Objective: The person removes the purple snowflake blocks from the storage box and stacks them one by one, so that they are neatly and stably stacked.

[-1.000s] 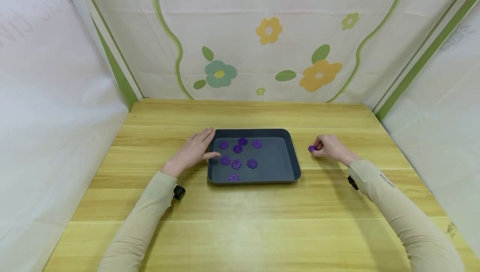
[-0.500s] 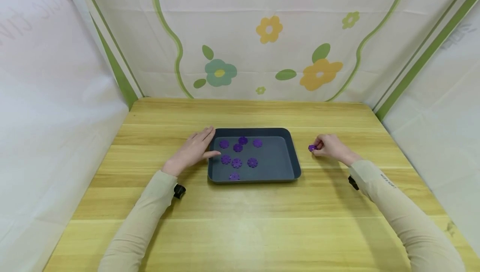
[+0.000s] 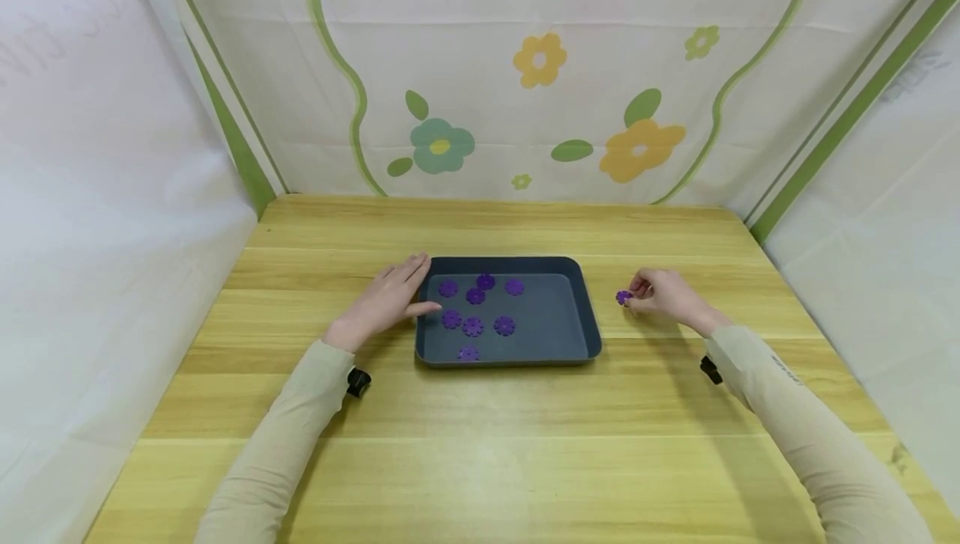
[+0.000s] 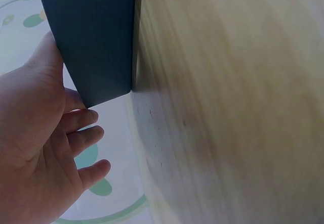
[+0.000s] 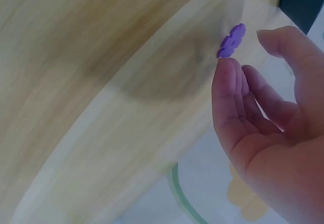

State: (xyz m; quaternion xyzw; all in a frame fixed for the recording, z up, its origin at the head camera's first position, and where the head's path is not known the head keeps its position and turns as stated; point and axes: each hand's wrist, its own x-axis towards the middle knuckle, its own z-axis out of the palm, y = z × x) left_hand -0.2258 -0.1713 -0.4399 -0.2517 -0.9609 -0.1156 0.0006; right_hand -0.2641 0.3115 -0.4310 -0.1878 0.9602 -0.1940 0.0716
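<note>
A dark grey tray (image 3: 585, 311) sits mid-table with several purple flower-shaped discs (image 3: 472, 326) in it. My left hand (image 3: 405, 287) lies flat against the tray's left wall, fingers straight and thumb at the rim. In the left wrist view the tray's corner (image 4: 96, 42) stands by my relaxed left hand (image 4: 76, 133). One purple disc (image 3: 623, 297) is on the table right of the tray. My right hand (image 3: 639, 291) is beside it. In the right wrist view my right hand (image 5: 243, 49) has thumb and fingers spread, with the disc (image 5: 232, 40) just beyond the fingertips (image 5: 225, 67).
The wooden table (image 3: 480, 444) is walled by flower-printed sheets (image 3: 525, 94) at the back and plain white sheets on both sides. A bare strip of wood lies between the tray and the loose disc. Black wrist-camera mounts show at both cuffs.
My right hand has eased slightly to the right and its fingers have loosened around the loose disc, which stays in place. The left hand and tray have not moved.
</note>
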